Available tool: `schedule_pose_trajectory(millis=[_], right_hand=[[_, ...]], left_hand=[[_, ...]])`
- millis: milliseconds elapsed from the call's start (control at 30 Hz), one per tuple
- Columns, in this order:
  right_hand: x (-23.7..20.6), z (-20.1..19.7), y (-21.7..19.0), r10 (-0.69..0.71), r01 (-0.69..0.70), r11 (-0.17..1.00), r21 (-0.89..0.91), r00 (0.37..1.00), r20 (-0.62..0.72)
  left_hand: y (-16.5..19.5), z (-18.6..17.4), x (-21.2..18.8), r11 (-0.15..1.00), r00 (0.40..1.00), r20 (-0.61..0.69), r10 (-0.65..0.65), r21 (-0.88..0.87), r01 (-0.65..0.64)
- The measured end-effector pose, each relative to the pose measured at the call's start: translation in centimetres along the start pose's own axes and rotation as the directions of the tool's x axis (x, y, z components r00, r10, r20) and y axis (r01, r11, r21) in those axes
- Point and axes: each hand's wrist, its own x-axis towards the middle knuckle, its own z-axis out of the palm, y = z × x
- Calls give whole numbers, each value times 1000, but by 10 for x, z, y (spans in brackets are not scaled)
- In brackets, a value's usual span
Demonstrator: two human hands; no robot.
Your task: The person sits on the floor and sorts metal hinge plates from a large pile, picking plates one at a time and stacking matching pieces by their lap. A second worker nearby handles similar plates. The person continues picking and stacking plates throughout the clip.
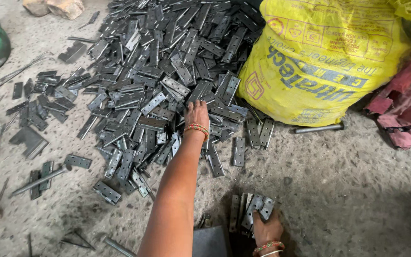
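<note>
Reaching hand: left hand point(196, 115), fingers spread flat on hinge pile point(167, 71), nothing gripped.
Holding hand: right hand point(266, 227) closed around hinge stack point(250, 212), several, uncountable.
Sack: one yellow sack point(319, 62), beside pile.

Two bare forearms are seen, with no sleeves reaching the wrists. On the left hand point(196, 115) side, a stack of thin bangles point(196, 128) is worn at the wrist, banded in red, green and gold. At the wrist of the right hand point(267, 229), a similar beaded bangle point(268, 246) in red and green is worn, with a plain pale one set just below it. No rings or gloves can be made out.
</note>
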Motion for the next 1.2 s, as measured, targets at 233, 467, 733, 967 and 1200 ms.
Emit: schedule_pose_trajectory(millis=[233, 467, 733, 967, 1200], right_hand=[[-7, -4, -10, 33, -33, 999, 27, 999, 18], [-1, 0, 0, 47, -46, 998, -30, 998, 39], [-1, -10, 0, 130, -142, 984, 107, 985, 112], [-12, -21, -11, 179, -184, 982, 45, 979, 93], [-16, -10, -10, 18, -17, 996, 88, 1000, -9]], left_hand=[[-15, 3, -12, 998, 992, 118, 50, 31, -54], [-41, -12, -80, 980, 986, 135, -94, -165, 116], [10, -38, -221, 945, 877, 480, 16, -294, 143], [42, -5, -267, 807, 842, 468, 268, -586, 69], [82, 16, -118, 919, 927, 188, 325, -294, -262]])
